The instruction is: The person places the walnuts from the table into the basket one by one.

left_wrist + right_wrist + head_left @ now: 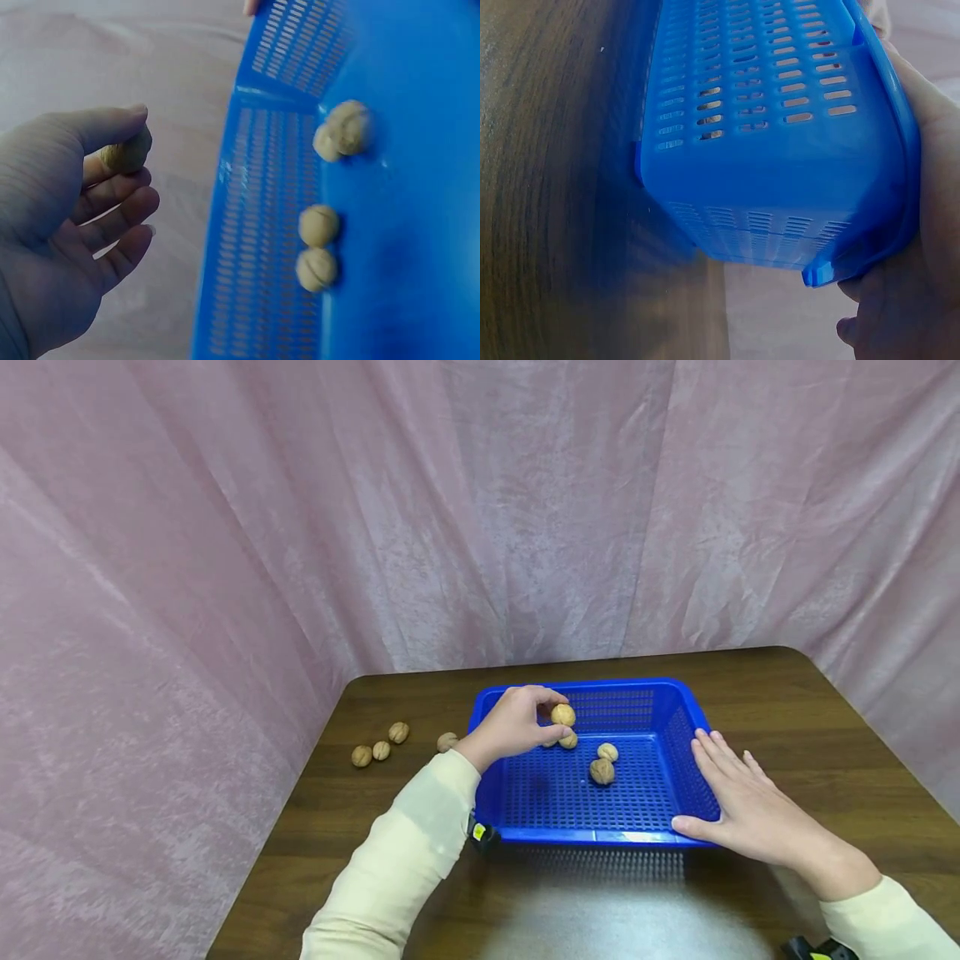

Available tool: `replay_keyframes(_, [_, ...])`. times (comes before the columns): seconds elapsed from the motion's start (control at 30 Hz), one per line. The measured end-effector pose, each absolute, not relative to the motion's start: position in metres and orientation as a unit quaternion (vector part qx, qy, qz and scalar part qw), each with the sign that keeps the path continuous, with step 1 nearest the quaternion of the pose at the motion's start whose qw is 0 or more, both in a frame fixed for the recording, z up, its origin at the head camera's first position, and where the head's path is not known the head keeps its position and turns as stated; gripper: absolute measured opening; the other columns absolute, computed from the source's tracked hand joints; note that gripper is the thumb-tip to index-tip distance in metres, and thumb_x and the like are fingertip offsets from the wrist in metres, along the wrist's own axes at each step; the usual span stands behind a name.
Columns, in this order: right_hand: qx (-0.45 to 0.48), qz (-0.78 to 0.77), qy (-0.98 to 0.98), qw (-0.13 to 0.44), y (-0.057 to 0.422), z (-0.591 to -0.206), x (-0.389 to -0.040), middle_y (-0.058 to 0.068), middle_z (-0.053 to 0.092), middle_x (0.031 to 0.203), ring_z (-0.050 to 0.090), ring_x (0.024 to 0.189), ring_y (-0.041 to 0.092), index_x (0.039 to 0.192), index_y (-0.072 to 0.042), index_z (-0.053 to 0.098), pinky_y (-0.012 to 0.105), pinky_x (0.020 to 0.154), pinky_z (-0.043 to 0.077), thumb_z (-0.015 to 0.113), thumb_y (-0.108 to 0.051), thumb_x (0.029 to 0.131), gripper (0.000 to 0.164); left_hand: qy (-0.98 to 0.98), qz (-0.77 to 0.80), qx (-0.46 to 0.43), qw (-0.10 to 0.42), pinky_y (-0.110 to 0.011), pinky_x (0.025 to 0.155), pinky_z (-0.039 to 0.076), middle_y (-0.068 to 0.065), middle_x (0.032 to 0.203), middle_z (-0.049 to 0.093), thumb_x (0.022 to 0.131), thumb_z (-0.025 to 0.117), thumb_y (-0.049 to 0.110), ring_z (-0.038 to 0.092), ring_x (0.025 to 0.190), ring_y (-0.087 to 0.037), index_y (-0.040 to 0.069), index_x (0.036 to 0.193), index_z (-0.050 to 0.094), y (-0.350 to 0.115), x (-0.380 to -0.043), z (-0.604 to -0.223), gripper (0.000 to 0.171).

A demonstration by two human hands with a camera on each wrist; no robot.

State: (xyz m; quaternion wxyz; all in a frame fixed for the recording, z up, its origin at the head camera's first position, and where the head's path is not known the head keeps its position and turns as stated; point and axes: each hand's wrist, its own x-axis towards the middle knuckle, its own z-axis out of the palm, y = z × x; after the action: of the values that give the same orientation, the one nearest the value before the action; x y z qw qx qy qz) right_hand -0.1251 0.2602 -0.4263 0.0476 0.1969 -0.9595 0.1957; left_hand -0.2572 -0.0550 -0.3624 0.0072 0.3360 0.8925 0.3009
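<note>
Over the left part of a blue plastic basket, my left hand pinches a walnut between thumb and fingertips. The left wrist view shows that walnut under the thumb, with the other fingers loosely bent. On the basket floor sit two walnuts near the middle and two more by the far left wall, one just below the held walnut. My right hand rests on the basket's near right corner, its fingers straight along the right rim and its thumb at the front rim.
Left of the basket, three walnuts lie grouped on the brown wooden table. Another walnut lies close to the basket's left side, partly behind my left forearm. A pink curtain hangs behind the table.
</note>
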Motion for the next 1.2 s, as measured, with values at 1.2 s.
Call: replay_keyframes(1.2, [0.207, 0.213, -0.954, 0.034, 0.259, -0.423, -0.117, 0.021, 0.006, 0.158, -0.012, 0.145, 0.023, 0.151, 0.005, 0.012, 0.046, 0.113, -0.013, 0.067, -0.056, 0.083, 0.107, 0.935, 0.162, 0.308, 0.074, -0.020, 0.077, 0.046, 0.008, 0.092, 0.070, 0.079, 0.080, 0.032, 0.059, 0.084, -0.005, 0.013, 0.114, 0.072, -0.024, -0.302, -0.437, 0.040])
